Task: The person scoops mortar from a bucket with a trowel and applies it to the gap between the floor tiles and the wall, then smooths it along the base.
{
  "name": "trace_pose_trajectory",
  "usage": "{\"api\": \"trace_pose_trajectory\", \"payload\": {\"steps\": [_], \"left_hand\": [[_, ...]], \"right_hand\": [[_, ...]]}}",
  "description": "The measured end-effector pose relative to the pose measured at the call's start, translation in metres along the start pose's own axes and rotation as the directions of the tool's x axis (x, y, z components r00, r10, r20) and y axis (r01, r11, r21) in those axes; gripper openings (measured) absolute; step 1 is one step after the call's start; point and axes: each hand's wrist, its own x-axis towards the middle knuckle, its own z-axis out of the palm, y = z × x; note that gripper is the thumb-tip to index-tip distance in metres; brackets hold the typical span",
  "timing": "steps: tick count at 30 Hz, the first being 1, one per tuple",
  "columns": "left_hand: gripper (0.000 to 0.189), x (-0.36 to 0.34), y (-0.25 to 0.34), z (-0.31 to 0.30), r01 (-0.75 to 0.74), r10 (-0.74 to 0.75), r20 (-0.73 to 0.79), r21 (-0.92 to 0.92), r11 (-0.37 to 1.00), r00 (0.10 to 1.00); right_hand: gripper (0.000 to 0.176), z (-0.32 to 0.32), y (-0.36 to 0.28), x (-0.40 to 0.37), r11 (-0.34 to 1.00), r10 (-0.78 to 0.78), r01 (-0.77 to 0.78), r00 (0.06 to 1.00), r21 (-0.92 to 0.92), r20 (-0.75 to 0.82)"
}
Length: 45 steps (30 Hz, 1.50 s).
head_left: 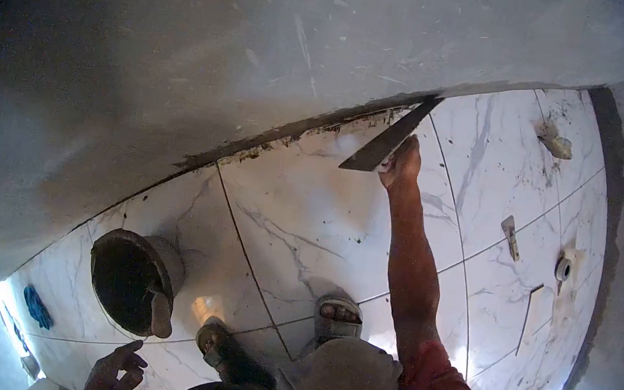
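My right hand (404, 164) grips a flat, long-bladed plastering trowel (386, 143). One end of its blade touches the foot of the grey wall (269, 51), where a strip of dark wet mortar (280, 135) runs along the join with the floor. Below and to the left, my left hand (116, 372) is free, its fingers apart and slightly bent. Just above that hand is a bucket (174, 265) of dark mix, tilted in this view. A tool with a rounded handle (161, 316) rests at the bucket's rim.
White marbled tiles (269, 213) cover the floor. At the right lie a small scraper (511, 237), a roll of tape (563, 269), a thin strip (530, 320) and a crumpled lump (554, 141). My sandalled foot (338, 316) stands mid-floor. A blue cloth (37, 307) lies far left.
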Motion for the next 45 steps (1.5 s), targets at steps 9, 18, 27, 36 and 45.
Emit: {"api": "trace_pose_trajectory", "payload": {"steps": [9, 18, 27, 36, 45], "left_hand": [[0.049, -0.007, 0.013, 0.004, -0.033, 0.033, -0.016, -0.023, 0.999, 0.999], [0.050, -0.023, 0.002, 0.006, -0.021, 0.021, -0.016, 0.001, 1.000, 1.000], [0.053, -0.017, 0.010, 0.006, -0.075, 0.075, -0.023, -0.004, 0.997, 0.997], [0.054, -0.020, 0.013, 0.004, 0.026, -0.027, -0.016, -0.077, 0.997, 1.000], [0.052, -0.009, 0.017, 0.002, -0.032, 0.032, 0.031, 0.008, 0.999, 0.999]], "right_hand": [[0.048, 0.061, 0.124, -0.078, 0.940, 0.339, -0.332, 0.934, 0.078, -0.111], [0.041, -0.013, 0.000, -0.014, 0.957, -0.141, 0.213, 0.934, -0.196, 0.328], [0.037, 0.051, 0.054, -0.084, 0.961, 0.277, -0.271, 0.952, 0.061, -0.133], [0.034, 0.046, 0.004, -0.036, 0.984, 0.135, -0.132, 0.991, 0.119, -0.023], [0.040, 0.059, 0.071, -0.094, 0.972, 0.231, -0.214, 0.938, 0.094, -0.260]]}}
